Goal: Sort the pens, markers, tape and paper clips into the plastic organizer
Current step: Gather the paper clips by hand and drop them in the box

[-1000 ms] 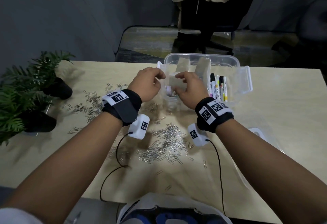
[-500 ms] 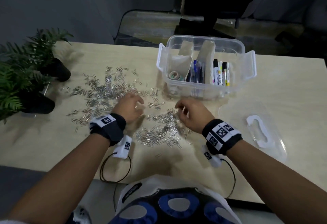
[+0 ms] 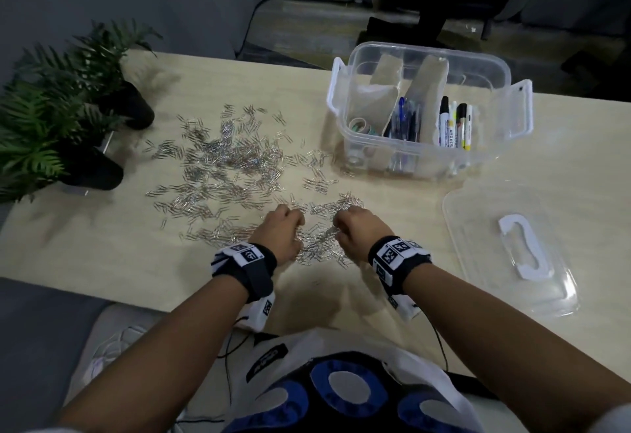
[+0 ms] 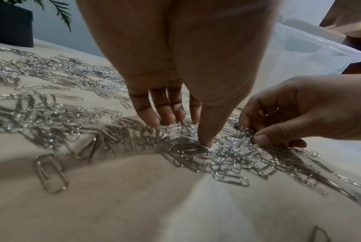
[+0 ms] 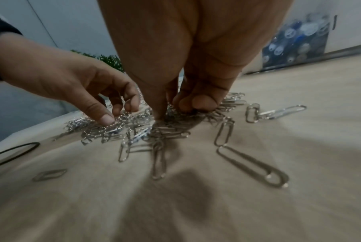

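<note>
On near table edge, both hands pinching paper clips: left hand, right hand. Clips light, stiff, slippery, tangle-prone; likely best gathered by bunch.

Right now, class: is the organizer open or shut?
Open. The organizer has no lid on; its clear lid lies flat on the table to its right, and its contents show from above.

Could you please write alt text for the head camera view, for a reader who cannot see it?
Both hands, left hand and right hand, gather paper clips scattered over a table. Behind stands an open plastic organizer holding pens, markers and tape.
</note>
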